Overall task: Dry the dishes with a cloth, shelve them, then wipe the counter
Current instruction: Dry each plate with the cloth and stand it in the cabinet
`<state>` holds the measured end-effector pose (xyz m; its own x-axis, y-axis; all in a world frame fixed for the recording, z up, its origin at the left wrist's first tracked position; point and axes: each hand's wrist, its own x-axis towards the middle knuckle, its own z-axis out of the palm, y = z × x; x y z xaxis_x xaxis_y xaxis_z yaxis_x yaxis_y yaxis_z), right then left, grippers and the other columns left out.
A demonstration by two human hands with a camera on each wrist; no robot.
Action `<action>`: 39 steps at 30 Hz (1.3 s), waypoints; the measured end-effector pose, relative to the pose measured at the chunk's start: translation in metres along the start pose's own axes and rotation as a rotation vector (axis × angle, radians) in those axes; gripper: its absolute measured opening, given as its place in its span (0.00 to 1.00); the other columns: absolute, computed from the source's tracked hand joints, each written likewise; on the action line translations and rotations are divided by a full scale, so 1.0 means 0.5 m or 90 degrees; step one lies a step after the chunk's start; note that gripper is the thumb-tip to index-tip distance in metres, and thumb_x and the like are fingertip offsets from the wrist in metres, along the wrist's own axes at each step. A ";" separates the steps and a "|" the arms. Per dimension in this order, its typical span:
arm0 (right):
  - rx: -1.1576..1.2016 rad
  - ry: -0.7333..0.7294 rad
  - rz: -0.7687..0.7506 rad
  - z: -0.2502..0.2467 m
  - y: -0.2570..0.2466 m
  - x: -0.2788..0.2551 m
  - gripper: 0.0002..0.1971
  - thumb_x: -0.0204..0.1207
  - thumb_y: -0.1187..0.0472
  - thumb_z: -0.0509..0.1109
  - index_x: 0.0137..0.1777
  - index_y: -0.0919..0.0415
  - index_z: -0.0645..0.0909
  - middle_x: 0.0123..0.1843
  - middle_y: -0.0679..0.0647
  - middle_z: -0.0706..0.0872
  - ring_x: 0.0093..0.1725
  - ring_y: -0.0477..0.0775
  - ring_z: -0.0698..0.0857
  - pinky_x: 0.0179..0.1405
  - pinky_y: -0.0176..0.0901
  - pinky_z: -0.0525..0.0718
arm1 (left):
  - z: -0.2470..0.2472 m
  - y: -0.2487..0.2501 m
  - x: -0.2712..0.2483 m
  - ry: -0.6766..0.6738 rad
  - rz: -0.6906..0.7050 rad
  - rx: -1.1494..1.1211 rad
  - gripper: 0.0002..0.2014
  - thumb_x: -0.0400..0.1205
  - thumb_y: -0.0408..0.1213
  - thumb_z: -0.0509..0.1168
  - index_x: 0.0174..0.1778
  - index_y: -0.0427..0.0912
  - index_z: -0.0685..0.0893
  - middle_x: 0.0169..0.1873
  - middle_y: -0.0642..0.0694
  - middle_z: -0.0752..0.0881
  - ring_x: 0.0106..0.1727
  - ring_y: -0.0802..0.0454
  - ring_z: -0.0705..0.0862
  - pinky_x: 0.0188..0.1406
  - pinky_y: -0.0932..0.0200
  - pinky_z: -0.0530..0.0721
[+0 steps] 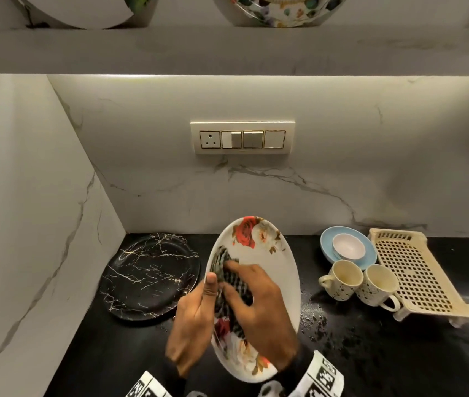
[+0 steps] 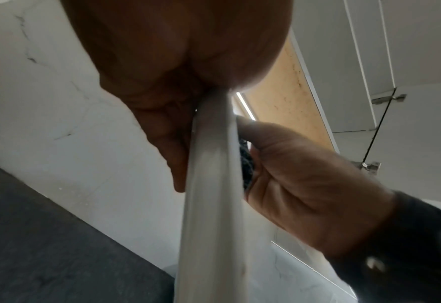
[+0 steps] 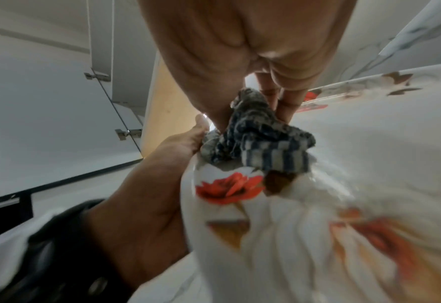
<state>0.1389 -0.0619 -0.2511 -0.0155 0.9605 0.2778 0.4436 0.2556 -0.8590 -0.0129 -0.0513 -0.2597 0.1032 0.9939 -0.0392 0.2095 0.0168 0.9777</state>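
A white oval plate (image 1: 273, 270) with red roses is held tilted above the black counter (image 1: 370, 348). My left hand (image 1: 196, 316) grips its left rim, thumb on the face and fingers behind; the left wrist view shows the plate rim (image 2: 209, 205) edge-on between them. My right hand (image 1: 259, 308) holds a crumpled dark striped cloth (image 1: 224, 267) and presses it against the plate's face. In the right wrist view the cloth (image 3: 260, 139) is bunched in the fingers against the plate (image 3: 318, 225).
A black marbled plate (image 1: 147, 276) lies on the counter at left. At right stand a blue saucer (image 1: 370, 256) holding a small white bowl (image 1: 348, 246), two patterned mugs (image 1: 342, 279) (image 1: 376, 285) and a cream plastic rack (image 1: 416, 270). Water drops dot the counter. Plates (image 1: 282, 7) stand on the shelf above.
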 end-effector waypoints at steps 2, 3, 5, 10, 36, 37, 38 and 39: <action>0.019 0.050 0.004 -0.006 -0.001 0.027 0.18 0.87 0.53 0.73 0.76 0.45 0.82 0.64 0.37 0.86 0.67 0.37 0.84 0.68 0.36 0.84 | -0.006 -0.002 -0.001 -0.016 0.018 0.023 0.39 0.78 0.80 0.48 0.59 0.55 0.91 0.47 0.54 0.96 0.51 0.57 0.94 0.51 0.51 0.93; 0.034 0.067 0.008 -0.009 -0.001 0.037 0.18 0.88 0.54 0.73 0.76 0.46 0.82 0.65 0.37 0.87 0.68 0.38 0.84 0.69 0.36 0.84 | -0.009 -0.001 -0.002 -0.019 0.028 0.035 0.40 0.77 0.82 0.48 0.58 0.55 0.91 0.46 0.54 0.96 0.49 0.56 0.94 0.49 0.51 0.93; 0.061 0.050 -0.004 -0.011 -0.001 0.046 0.18 0.88 0.56 0.73 0.76 0.47 0.83 0.66 0.38 0.86 0.69 0.41 0.84 0.70 0.41 0.85 | -0.014 0.002 -0.002 -0.015 0.035 0.032 0.43 0.75 0.85 0.48 0.56 0.53 0.91 0.45 0.53 0.96 0.49 0.55 0.95 0.47 0.52 0.93; -0.047 -0.146 -0.117 0.008 0.020 -0.008 0.18 0.88 0.55 0.71 0.74 0.36 0.83 0.70 0.33 0.78 0.73 0.47 0.79 0.73 0.49 0.80 | -0.047 0.014 0.025 0.099 -0.021 -0.009 0.43 0.74 0.85 0.51 0.48 0.51 0.94 0.42 0.48 0.96 0.47 0.50 0.95 0.50 0.43 0.94; 0.452 0.245 0.136 -0.185 0.041 -0.050 0.26 0.67 0.41 0.88 0.65 0.47 0.93 0.68 0.54 0.93 0.70 0.55 0.90 0.70 0.51 0.87 | -0.076 -0.092 0.068 0.001 -0.351 -0.415 0.33 0.84 0.66 0.58 0.81 0.50 0.81 0.73 0.38 0.87 0.72 0.32 0.86 0.66 0.29 0.86; 0.476 0.253 0.147 -0.194 0.040 -0.043 0.20 0.73 0.49 0.83 0.64 0.50 0.93 0.68 0.55 0.93 0.70 0.57 0.90 0.70 0.52 0.88 | -0.080 -0.098 0.061 0.021 -0.348 -0.441 0.33 0.84 0.63 0.60 0.80 0.47 0.81 0.73 0.35 0.87 0.69 0.32 0.88 0.64 0.28 0.87; 0.478 0.265 0.165 -0.205 0.046 -0.036 0.17 0.76 0.55 0.78 0.65 0.50 0.92 0.68 0.54 0.92 0.71 0.57 0.89 0.71 0.53 0.88 | -0.083 -0.097 0.054 0.030 -0.344 -0.478 0.32 0.84 0.60 0.60 0.79 0.44 0.82 0.72 0.33 0.87 0.66 0.31 0.90 0.61 0.27 0.89; 0.449 0.269 0.180 -0.215 0.057 -0.032 0.17 0.78 0.56 0.76 0.66 0.49 0.91 0.69 0.52 0.92 0.72 0.57 0.88 0.74 0.56 0.87 | -0.088 -0.096 0.049 0.031 -0.333 -0.512 0.30 0.84 0.58 0.61 0.78 0.43 0.83 0.70 0.31 0.88 0.64 0.30 0.91 0.58 0.26 0.90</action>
<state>0.2483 -0.0816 -0.2339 0.4079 0.9126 0.0297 -0.2806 0.1562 -0.9470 -0.0634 -0.0229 -0.2984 0.1420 0.8423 -0.5200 -0.5141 0.5116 0.6884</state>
